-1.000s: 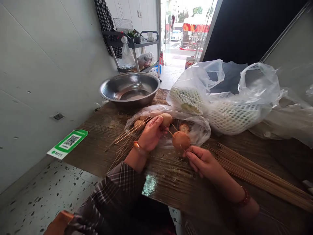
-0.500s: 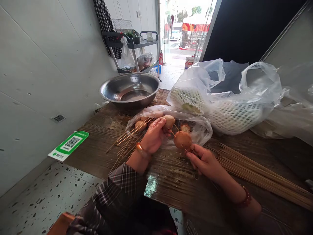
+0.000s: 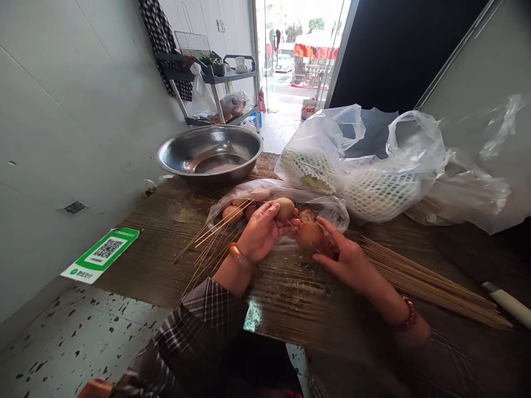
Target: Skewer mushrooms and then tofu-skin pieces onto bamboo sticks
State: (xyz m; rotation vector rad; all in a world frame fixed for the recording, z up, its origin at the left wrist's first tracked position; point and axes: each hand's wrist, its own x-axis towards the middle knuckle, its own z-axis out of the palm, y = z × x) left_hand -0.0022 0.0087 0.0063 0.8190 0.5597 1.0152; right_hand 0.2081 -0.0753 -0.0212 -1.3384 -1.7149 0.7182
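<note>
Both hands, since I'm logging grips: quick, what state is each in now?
Left hand: closed, holding the upper mushroom.
Right hand: open, spread beside the lower mushroom; whether it touches can't be told.

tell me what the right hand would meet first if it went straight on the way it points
The right hand would most likely meet the nearer round brown piece first; depth is unclear, so they may already touch.
</note>
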